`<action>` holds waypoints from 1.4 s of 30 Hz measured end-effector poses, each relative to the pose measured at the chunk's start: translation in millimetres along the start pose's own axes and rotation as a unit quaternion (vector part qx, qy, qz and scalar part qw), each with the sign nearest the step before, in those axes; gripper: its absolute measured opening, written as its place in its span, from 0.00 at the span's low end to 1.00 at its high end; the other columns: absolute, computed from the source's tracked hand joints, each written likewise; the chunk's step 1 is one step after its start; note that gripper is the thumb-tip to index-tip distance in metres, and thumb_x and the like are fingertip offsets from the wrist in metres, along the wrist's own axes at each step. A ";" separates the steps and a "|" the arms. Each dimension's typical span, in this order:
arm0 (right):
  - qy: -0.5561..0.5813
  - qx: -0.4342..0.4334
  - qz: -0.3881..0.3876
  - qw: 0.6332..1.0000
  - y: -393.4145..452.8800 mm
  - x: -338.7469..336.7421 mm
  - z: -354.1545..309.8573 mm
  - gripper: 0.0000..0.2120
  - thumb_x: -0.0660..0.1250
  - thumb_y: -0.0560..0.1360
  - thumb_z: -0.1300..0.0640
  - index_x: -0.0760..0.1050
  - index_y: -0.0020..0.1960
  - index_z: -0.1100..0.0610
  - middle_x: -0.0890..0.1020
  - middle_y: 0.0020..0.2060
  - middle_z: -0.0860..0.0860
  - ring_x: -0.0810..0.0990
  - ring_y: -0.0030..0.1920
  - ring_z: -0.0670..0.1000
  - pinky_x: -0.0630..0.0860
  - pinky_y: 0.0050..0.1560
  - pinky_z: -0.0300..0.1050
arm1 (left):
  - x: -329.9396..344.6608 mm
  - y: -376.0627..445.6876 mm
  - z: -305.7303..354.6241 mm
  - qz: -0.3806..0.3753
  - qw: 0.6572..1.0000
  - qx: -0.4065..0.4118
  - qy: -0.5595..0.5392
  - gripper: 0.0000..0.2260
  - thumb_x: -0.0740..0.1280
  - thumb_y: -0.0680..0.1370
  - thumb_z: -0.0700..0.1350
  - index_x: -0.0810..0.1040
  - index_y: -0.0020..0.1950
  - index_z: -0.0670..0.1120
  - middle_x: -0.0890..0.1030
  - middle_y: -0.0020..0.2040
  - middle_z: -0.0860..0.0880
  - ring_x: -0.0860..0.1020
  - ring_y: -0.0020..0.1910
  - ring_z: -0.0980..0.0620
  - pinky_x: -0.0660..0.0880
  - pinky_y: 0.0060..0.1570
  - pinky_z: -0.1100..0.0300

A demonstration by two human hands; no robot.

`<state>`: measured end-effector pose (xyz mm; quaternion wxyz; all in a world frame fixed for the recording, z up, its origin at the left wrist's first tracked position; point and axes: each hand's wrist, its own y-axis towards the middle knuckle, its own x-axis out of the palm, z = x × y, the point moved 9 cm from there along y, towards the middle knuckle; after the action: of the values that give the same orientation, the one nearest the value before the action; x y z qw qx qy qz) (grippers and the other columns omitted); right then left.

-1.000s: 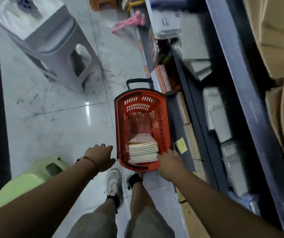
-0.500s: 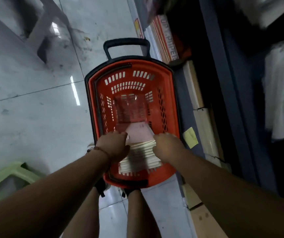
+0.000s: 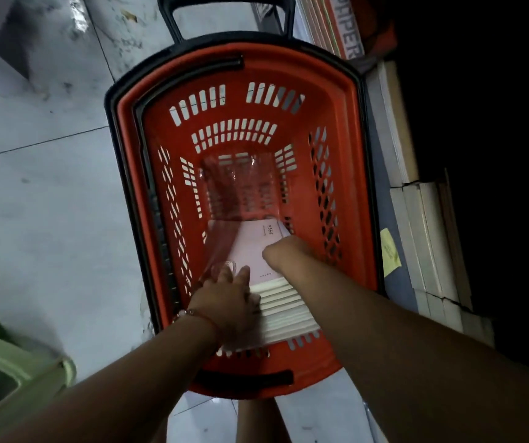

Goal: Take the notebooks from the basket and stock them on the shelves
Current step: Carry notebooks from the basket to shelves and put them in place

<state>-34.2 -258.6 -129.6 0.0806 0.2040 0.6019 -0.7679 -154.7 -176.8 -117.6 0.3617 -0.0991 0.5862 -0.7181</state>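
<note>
Both grips are reaching into the orange basket (image 3: pixel 349 161) on the tiled floor (image 3: pixel 42 193). Left hand (image 3: pixel 228 302) is lying with fingers extended over the near left edge of the notebook stack (image 3: pixel 276 302). Right hand (image 3: pixel 283 251) is plunging down the stack's right side, fingers hidden, so I cannot tell its hold. Notebooks are sitting at the basket's near end.

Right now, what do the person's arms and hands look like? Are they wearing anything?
Both arms are bare, with no sleeves and no gloves showing. The left hand has a thin red string bracelet with a small pale bead around its wrist. The right hand shows nothing worn on its wrist or forearm. No rings or watch can be made out; the picture is dim and a little blurred.
</note>
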 end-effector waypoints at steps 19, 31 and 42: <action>0.282 -0.143 -0.053 0.947 -87.9 -44.0 -8.1 0.17 0.64 0.74 0.56 0.74 0.61 0.59 0.80 0.46 0.56 0.78 0.38 0.54 0.69 0.30 0.40 | -51.5 -64.1 3.4 0.187 0.954 0.028 -0.235 0.25 0.58 0.84 0.47 0.56 0.81 0.54 0.68 0.76 0.49 0.72 0.69 0.47 0.70 0.66 0.53; 0.358 -0.200 0.057 0.910 -266.1 -131.7 27.9 0.22 0.66 0.76 0.58 0.72 0.70 0.54 0.80 0.61 0.52 0.80 0.60 0.55 0.78 0.59 0.49 | -120.6 -217.7 79.3 0.228 0.950 0.113 -0.182 0.27 0.57 0.83 0.53 0.51 0.80 0.58 0.75 0.70 0.49 0.79 0.60 0.48 0.77 0.61 0.48; 0.174 -0.297 0.154 0.926 -470.5 -238.6 81.4 0.15 0.64 0.79 0.54 0.74 0.65 0.51 0.82 0.56 0.50 0.80 0.55 0.52 0.78 0.54 0.49 | -271.3 -411.7 126.1 0.184 0.956 0.195 -0.120 0.32 0.68 0.78 0.57 0.60 0.77 0.53 0.74 0.70 0.47 0.79 0.58 0.49 0.79 0.57 0.53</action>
<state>-10.0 -242.1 403.4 0.1488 0.3908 0.7680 -0.4850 -54.4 -80.5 372.0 0.5675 -0.0028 0.3948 -0.7226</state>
